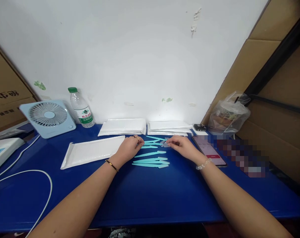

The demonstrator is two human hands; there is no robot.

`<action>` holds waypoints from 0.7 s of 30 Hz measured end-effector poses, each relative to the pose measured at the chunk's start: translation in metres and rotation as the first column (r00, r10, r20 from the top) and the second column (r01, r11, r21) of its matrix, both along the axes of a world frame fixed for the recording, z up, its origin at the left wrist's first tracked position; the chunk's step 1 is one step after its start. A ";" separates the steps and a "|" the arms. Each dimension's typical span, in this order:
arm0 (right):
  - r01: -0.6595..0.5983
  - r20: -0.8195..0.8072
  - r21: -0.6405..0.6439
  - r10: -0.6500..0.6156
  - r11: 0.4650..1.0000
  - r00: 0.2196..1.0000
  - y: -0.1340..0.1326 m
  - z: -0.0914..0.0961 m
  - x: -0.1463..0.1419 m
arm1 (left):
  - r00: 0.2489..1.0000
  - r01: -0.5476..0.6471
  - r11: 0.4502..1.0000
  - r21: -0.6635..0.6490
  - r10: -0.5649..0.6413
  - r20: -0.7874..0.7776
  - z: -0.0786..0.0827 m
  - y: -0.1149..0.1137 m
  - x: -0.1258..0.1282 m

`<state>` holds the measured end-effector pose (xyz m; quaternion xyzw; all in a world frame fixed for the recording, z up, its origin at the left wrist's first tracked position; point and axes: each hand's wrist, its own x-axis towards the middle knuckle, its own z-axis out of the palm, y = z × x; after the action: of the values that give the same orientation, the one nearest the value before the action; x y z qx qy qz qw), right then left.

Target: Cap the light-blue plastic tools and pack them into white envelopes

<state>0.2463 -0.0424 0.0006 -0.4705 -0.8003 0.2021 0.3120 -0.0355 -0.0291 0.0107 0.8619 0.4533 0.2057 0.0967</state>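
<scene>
Several slim teal sticks (151, 154), shaped like eyebrow razors with a wider right end, lie roughly side by side on the blue table. My left hand (131, 147) is closed in a pinch at the left end of one of the upper teal sticks. At the right end of the same group, my right hand (181, 145) pinches a small translucent piece (165, 144) between thumb and fingers. Whether that piece is joined to the stick in my left hand I cannot tell. A white padded mailer (92, 152) lies beside my left hand, partly behind it.
Two stacks of white mailers (123, 126) stand against the wall. A water bottle (81, 110) and blue fan (49, 115) are at left, with a white cable (50, 185). To the right are a phone (210, 153), a small black object (200, 127) and a bagged cup (228, 115).
</scene>
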 end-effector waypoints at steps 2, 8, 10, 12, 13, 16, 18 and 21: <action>-0.012 -0.013 0.004 0.012 1.000 1.000 -0.002 0.000 -0.004 | 1.000 0.001 1.000 -0.003 -0.001 0.008 0.000 0.000 0.000; -0.030 -0.010 0.011 0.030 0.999 0.999 -0.006 0.002 -0.013 | 1.000 0.016 1.000 -0.015 -0.016 0.017 0.000 -0.001 0.002; -0.038 0.000 0.014 0.038 0.999 0.999 -0.008 0.004 -0.017 | 1.000 0.023 1.000 -0.018 -0.023 0.017 0.000 -0.002 0.003; -0.057 0.000 0.006 0.057 0.998 0.998 -0.011 0.006 -0.021 | 0.999 0.033 0.999 -0.015 -0.033 0.014 0.001 -0.004 0.004; -0.071 -0.004 -0.004 0.071 0.997 0.997 -0.012 0.007 -0.022 | 0.999 0.045 0.999 -0.014 -0.045 0.010 0.002 -0.006 0.005; -0.132 -0.001 -0.053 0.133 0.990 0.991 -0.017 0.011 -0.023 | 0.992 0.123 0.992 -0.039 -0.123 -0.004 0.005 -0.011 0.008; -0.181 0.020 -0.094 0.183 0.979 0.983 -0.018 0.014 -0.020 | 0.982 0.187 0.978 -0.087 -0.189 -0.014 0.006 -0.014 0.008; -0.144 0.065 -0.081 0.150 0.986 0.987 -0.013 0.015 -0.007 | 0.982 0.180 0.978 -0.104 -0.185 -0.037 0.006 -0.012 0.005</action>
<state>0.2390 -0.0554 0.0159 -0.4285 -0.8352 0.2378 0.2494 -0.0308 -0.0406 0.0162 0.8985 0.3841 0.1528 0.1479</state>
